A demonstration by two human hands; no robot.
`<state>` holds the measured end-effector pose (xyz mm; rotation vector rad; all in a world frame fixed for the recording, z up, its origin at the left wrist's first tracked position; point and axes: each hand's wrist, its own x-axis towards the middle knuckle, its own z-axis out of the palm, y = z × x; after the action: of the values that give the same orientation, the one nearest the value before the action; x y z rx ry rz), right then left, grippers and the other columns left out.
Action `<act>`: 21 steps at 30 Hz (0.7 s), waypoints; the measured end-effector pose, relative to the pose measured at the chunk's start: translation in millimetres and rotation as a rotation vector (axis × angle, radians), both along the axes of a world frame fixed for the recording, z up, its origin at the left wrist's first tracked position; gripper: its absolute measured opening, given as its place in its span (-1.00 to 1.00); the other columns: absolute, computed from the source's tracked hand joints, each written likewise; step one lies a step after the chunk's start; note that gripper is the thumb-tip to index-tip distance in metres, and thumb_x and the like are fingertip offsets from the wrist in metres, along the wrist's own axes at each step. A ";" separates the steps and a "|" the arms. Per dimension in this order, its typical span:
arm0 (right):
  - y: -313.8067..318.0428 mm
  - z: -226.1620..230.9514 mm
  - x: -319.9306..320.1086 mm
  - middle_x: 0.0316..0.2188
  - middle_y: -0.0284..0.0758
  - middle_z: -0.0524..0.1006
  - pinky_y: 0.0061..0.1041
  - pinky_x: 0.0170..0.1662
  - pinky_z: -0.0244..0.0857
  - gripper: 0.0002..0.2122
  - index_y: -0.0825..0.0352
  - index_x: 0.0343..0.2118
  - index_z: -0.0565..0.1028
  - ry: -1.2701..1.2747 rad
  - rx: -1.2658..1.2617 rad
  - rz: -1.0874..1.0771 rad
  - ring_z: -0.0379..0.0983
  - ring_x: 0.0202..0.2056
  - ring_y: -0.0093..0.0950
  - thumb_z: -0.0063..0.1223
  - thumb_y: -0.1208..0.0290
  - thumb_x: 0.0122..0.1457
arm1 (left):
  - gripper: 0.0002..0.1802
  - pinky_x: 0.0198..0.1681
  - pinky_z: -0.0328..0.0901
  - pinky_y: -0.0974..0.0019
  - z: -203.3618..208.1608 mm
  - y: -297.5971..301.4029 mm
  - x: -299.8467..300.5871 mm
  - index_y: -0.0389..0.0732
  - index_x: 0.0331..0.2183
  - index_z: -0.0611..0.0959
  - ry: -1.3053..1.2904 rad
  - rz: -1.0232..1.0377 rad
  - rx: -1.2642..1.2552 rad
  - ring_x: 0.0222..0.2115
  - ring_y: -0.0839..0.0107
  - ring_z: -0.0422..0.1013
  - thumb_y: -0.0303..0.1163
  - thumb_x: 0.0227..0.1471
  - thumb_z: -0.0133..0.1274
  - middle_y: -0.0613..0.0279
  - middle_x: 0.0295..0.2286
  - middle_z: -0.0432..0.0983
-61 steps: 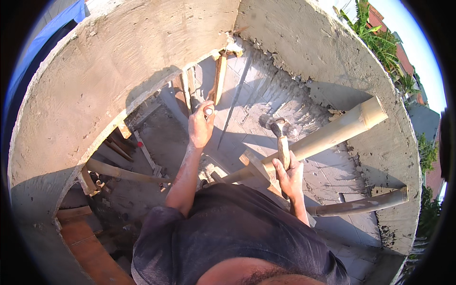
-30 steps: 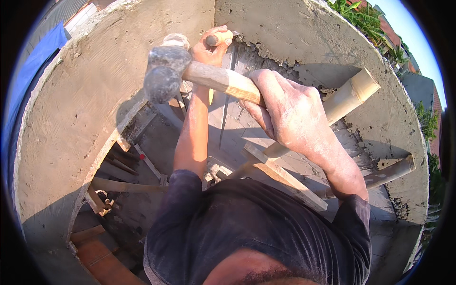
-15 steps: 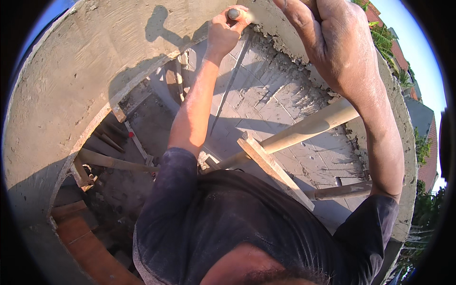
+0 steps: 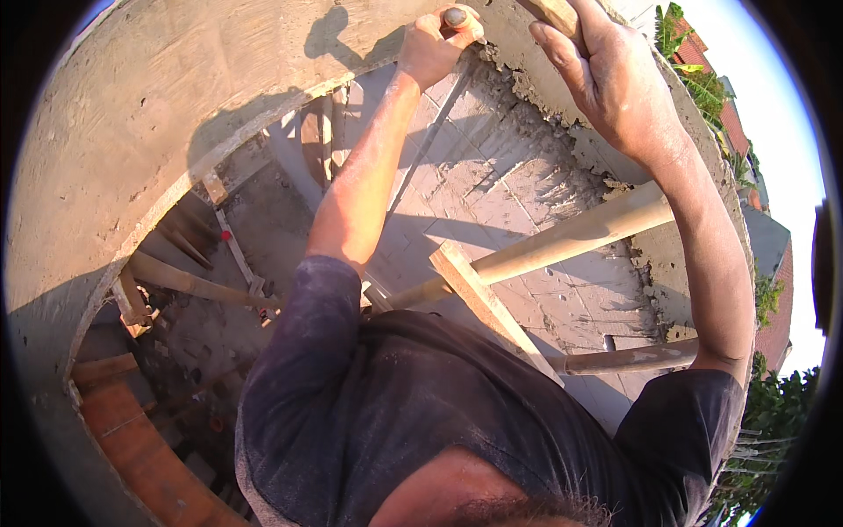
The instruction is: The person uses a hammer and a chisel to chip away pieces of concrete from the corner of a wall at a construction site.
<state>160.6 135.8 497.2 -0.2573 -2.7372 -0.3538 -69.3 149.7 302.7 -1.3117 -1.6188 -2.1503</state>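
Note:
My left hand (image 4: 432,51) is closed around a short, round-ended tool (image 4: 456,17) at the inner face of the curved concrete wall (image 4: 189,83). The far end of that tool is hidden, so its kind is unclear. Higher up and to the right, my right hand (image 4: 622,95) grips a wooden handle (image 4: 555,15). Whatever that handle carries lies beyond the top of the picture. Between and below the hands runs a ragged, crumbled mortar edge (image 4: 549,110), beside a grey jointed surface (image 4: 518,202) smeared with mortar.
A thick round pole (image 4: 584,230) slants below my right forearm, crossing a wooden board (image 4: 496,307). Another pole (image 4: 628,357) lies nearer. At the left, a pole (image 4: 198,285) and an orange-brown curved panel (image 4: 145,443) sit low inside the wall. Plants (image 4: 702,88) and roofs show outside.
The view has shifted slightly. My right hand appears lower and smaller in the picture, with more of the wooden handle showing. My left hand keeps its grip at the wall.

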 end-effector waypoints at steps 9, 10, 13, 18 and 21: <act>0.3 -8.6 -9.8 -0.40 0.07 0.58 -0.14 -0.23 0.43 -0.70 0.45 -0.08 0.48 0.230 0.006 0.289 0.56 -0.32 0.02 0.00 0.26 0.37 | -0.68 -0.13 0.46 0.32 3.7 -1.6 -2.3 -0.26 -0.25 0.72 -0.017 -0.060 -0.019 -0.28 0.43 0.61 -0.23 0.04 0.34 0.22 -0.35 0.71; 1.3 -15.3 -5.9 -0.48 -0.01 0.60 -0.17 -0.35 0.46 -0.67 0.37 -0.03 0.46 0.307 -0.094 0.373 0.59 -0.44 -0.05 -0.07 0.16 0.44 | -0.73 -0.14 0.46 0.31 8.6 -0.9 -0.7 -0.22 -0.25 0.73 0.027 -0.011 -0.022 -0.30 0.43 0.62 -0.25 0.06 0.31 0.22 -0.38 0.71; 41.4 -32.1 -15.2 -0.46 0.03 0.58 -0.04 -0.28 0.44 -0.71 0.39 -0.18 0.45 0.007 0.068 0.057 0.58 -0.35 0.03 -0.02 0.18 0.41 | -0.67 -0.11 0.47 0.28 17.6 3.0 -0.1 -0.23 -0.20 0.74 0.008 0.081 -0.250 -0.28 0.34 0.64 -0.23 0.04 0.32 0.17 -0.33 0.73; 6.6 -11.8 -2.7 -0.48 0.04 0.56 -0.08 -0.29 0.40 -0.67 0.39 -0.06 0.46 0.085 0.018 0.083 0.55 -0.36 0.05 -0.07 0.16 0.43 | -0.57 -0.07 0.47 0.20 7.0 18.1 -2.1 -0.15 -0.05 0.69 0.152 0.104 -0.120 -0.22 0.25 0.64 -0.21 0.04 0.32 0.14 -0.26 0.72; -15.0 -9.5 0.3 -0.35 0.05 0.55 -0.14 -0.18 0.37 -0.64 0.46 0.04 0.46 0.383 0.051 0.261 0.52 -0.28 0.01 0.01 0.26 0.36 | -0.64 -0.10 0.46 0.19 3.7 24.0 -8.7 -0.19 -0.14 0.69 0.054 -0.032 -0.060 -0.26 0.26 0.64 -0.24 0.04 0.30 0.14 -0.32 0.72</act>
<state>160.8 120.8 487.7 0.0445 -2.3432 -0.2691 -78.0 173.6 306.4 -1.4098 -1.6652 -2.0800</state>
